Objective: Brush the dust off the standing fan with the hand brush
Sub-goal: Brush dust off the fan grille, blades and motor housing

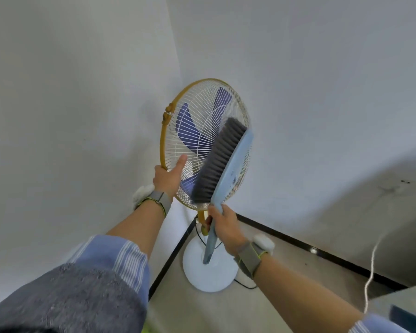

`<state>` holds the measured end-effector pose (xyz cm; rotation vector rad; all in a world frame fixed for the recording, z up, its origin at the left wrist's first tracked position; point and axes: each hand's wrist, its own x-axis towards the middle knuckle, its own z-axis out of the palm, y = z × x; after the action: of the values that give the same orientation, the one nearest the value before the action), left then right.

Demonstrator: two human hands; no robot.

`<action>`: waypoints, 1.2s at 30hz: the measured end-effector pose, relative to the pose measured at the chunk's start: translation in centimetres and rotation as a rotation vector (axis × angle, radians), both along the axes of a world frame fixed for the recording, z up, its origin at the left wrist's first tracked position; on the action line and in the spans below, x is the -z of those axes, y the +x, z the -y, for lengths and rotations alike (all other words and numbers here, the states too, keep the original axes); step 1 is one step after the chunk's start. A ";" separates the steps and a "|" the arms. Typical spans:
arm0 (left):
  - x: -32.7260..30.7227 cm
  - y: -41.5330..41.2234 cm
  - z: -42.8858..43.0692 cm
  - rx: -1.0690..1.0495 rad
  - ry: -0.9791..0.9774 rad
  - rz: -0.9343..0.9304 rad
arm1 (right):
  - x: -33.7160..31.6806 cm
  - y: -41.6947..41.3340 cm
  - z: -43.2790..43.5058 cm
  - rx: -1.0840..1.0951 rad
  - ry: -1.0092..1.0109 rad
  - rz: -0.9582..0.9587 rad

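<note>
The standing fan [197,116] stands in the room's corner, with a white wire grille, a yellow rim, blue blades and a round white base [197,272]. My left hand [168,175] grips the lower left of the yellow rim, thumb lying on the grille. My right hand [225,228] holds the handle of the hand brush [222,162], which has a light blue back and grey bristles. The bristles lie against the lower right of the front grille, pointing left. The fan's pole is mostly hidden behind the brush handle and my right hand.
White walls meet behind the fan, with a dark skirting strip [322,251] along the floor. A black cord [244,286] runs from the base. A white cable [370,272] hangs at the right, beside a surface corner [399,306] with blue items.
</note>
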<state>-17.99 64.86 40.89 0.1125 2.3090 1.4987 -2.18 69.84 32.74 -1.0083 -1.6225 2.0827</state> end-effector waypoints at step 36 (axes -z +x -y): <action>-0.3 -3.8 -1.5 0.200 -0.126 -0.006 | 3.0 -2.0 -3.3 0.559 -0.208 0.258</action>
<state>-21.82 66.35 41.18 0.3041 2.3128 1.2541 -4.21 73.17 29.74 -1.6357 -1.0567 1.8051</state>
